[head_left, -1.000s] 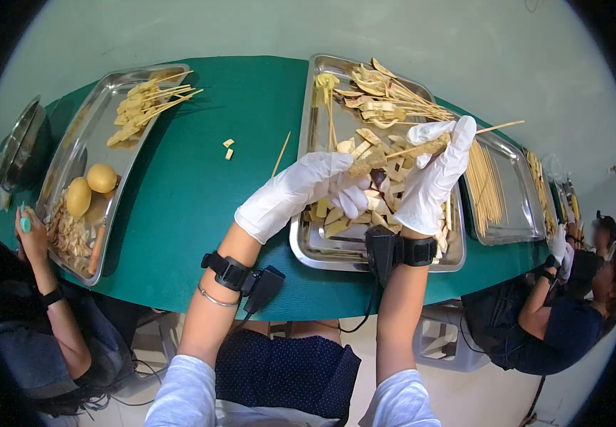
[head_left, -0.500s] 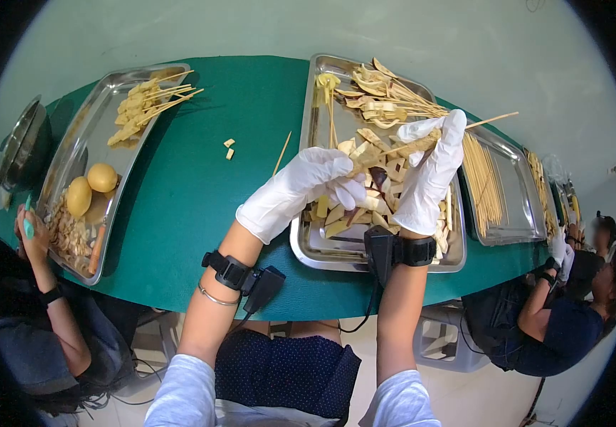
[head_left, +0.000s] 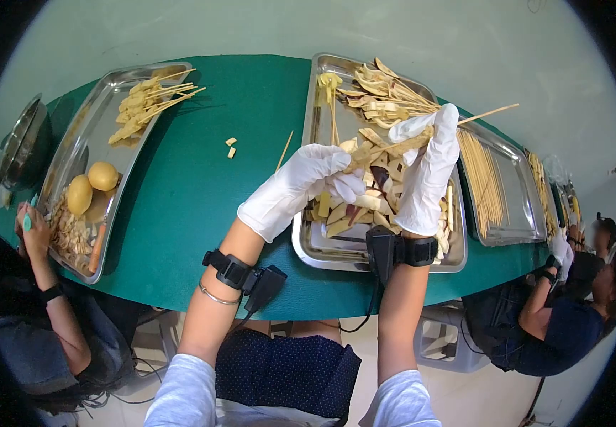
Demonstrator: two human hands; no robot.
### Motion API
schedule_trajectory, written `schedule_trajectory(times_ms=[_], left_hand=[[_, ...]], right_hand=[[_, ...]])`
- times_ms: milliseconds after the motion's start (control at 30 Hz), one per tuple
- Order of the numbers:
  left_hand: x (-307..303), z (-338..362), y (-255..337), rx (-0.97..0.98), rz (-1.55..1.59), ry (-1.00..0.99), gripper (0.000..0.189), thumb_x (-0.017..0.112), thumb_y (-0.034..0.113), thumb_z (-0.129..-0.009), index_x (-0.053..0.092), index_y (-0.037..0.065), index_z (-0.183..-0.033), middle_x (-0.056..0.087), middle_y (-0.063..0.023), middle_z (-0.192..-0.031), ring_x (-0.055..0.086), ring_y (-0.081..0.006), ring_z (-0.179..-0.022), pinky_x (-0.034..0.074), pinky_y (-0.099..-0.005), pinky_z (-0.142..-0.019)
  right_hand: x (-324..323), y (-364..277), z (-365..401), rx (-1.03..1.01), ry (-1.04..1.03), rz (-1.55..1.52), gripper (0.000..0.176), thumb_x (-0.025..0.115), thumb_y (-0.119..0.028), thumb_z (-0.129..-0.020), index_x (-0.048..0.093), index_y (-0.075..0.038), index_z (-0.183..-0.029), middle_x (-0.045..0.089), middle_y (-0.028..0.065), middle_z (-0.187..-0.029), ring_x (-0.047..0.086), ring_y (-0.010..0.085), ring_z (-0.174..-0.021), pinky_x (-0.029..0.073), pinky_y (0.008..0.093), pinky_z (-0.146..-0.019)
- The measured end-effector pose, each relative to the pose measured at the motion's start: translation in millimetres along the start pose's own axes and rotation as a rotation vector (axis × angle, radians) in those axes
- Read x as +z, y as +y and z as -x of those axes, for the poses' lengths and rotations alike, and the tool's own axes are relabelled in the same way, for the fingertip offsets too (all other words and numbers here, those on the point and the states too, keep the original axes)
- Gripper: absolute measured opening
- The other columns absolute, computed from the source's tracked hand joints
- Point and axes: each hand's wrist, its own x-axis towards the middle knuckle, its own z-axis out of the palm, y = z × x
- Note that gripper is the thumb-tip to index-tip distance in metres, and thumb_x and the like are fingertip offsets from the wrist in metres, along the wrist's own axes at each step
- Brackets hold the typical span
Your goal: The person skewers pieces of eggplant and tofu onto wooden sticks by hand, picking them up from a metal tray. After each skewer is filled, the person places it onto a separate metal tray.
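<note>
Both my hands wear white gloves and are raised over a metal tray (head_left: 301,238) of cut vegetable pieces (head_left: 340,226). In my right hand (head_left: 427,178) is a thin wooden skewer (head_left: 489,114), its bare end sticking out to the upper right. A pale brown vegetable slice (head_left: 411,146) sits on it by the right fingers. My left hand (head_left: 304,181) pinches another pale slice (head_left: 358,161) at the skewer's other end. Behind the hands, finished skewers of slices (head_left: 386,89) lie in the tray's far part.
Bare skewers (head_left: 480,178) fill part of a second tray (head_left: 525,231) on the right. The left tray (head_left: 113,245) holds loaded skewers (head_left: 137,103), two peeled potatoes (head_left: 102,176), peelings and a peeler (head_left: 98,245). Small scraps (head_left: 231,147) lie on the green table (head_left: 201,199). People sit at both sides.
My right hand has shifted slightly left and up with the skewer, closer to my left hand. My left hand has barely moved, still pinching its slice.
</note>
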Motion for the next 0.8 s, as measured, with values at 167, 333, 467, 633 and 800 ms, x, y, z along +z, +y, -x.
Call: schedule_trajectory(times_ms=[167, 333, 467, 633, 800], left_hand=[[3.7, 0.9, -1.5, 0.032, 0.001, 0.023, 0.035, 0.062, 0.027, -0.089, 0.058, -0.007, -0.097, 0.068, -0.0172, -0.078, 0.066, -0.0197, -0.061, 0.054, -0.0267, -0.058], [-0.7, 0.7, -2.1, 0.039, -0.007, -0.016, 0.033, 0.063, 0.027, -0.088, 0.058, -0.005, -0.094, 0.067, -0.0168, -0.074, 0.066, -0.0212, -0.062, 0.054, -0.0281, -0.072], [-1.8, 2.0, 2.3, 0.016, -0.005, -0.068, 0.032, 0.063, 0.026, -0.088, 0.058, -0.005, -0.095, 0.067, -0.0165, -0.075, 0.066, -0.022, -0.063, 0.053, -0.0285, -0.078], [-3.3, -0.7, -3.3, 0.024, -0.019, -0.015, 0.032, 0.063, 0.026, -0.088, 0.057, -0.005, -0.096, 0.067, -0.0165, -0.077, 0.066, -0.0209, -0.066, 0.055, -0.0267, -0.064], [-1.9, 3.4, 3.8, -0.014, -0.011, -0.08, 0.032, 0.063, 0.026, -0.089, 0.057, -0.005, -0.096, 0.067, -0.0167, -0.076, 0.066, -0.0203, -0.072, 0.055, -0.0276, -0.069]], right_hand=[[-1.6, -0.3, -0.1, 0.037, -0.031, 0.015, 0.05, 0.049, -0.057, -0.09, 0.055, -0.011, -0.072, 0.06, 0.0022, -0.066, 0.052, 0.0074, -0.058, 0.029, 0.02, -0.047], [-0.9, 1.7, -0.5, 0.068, -0.035, -0.007, 0.05, 0.049, -0.058, -0.09, 0.055, -0.012, -0.071, 0.06, 0.0018, -0.066, 0.052, 0.0071, -0.058, 0.028, 0.0201, -0.047], [1.0, 0.0, 0.3, 0.087, -0.029, 0.032, 0.051, 0.049, -0.057, -0.09, 0.055, -0.011, -0.069, 0.06, 0.0019, -0.065, 0.051, 0.007, -0.057, 0.028, 0.0206, -0.048], [2.4, 2.3, -2.1, 0.048, -0.026, 0.12, 0.067, 0.036, -0.063, -0.092, 0.06, -0.007, -0.065, 0.063, 0.0045, -0.061, 0.051, 0.0066, -0.05, 0.035, 0.0182, -0.044], [2.3, -0.5, -0.4, 0.104, -0.042, 0.12, 0.059, 0.043, -0.061, -0.091, 0.057, -0.009, -0.066, 0.062, 0.0028, -0.063, 0.052, 0.0075, -0.056, 0.03, 0.0199, -0.047]])
